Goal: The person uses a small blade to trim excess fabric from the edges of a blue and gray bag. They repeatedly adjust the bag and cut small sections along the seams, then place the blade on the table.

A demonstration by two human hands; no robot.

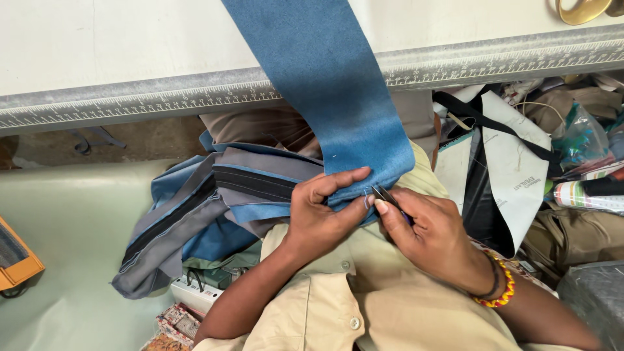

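1. At centre frame, just below the worktop (97, 45) edge, both hands work on a blue fabric strip (325, 84) that hangs off the worktop from 12 o'clock down to the lap.
2. Left hand (322, 214): clenched on the strip's lower edge, thumb under & fingers over. Judged as pinching the hem taut so the other hand gets a firm edge to work on.
3. Right hand (432, 237): grasping small metal snips (385, 195), tips touching the strip edge just beside the left thumb. Blades mostly hidden by fingers, so prob. thread snips, can't be sure.
4. Strip is draped over the worktop edge, likely so its weight is carried there & only the end needs holding.
5. At 9 o'clock of the hands: pile of grey and blue pieces (195, 214) lying over the lap & spilling toward the pale green floor (71, 221); dark bands run along them.
6. Metal ruler edge (143, 97) w/ tick marks runs along the worktop front, 9 to 3 o'clock.
7. At 3 o'clock: white curved card piece (517, 175) w/ small dark print, black strap across it; beyond it a crumpled teal plastic bag (582, 140) & a white tube-shaped pack (588, 195) w/ green & red bands.
8. At 8 o'clock, far left: orange box (19, 260), partly cut off.
9. Right wrist wears a red-yellow bead bangle (504, 286).
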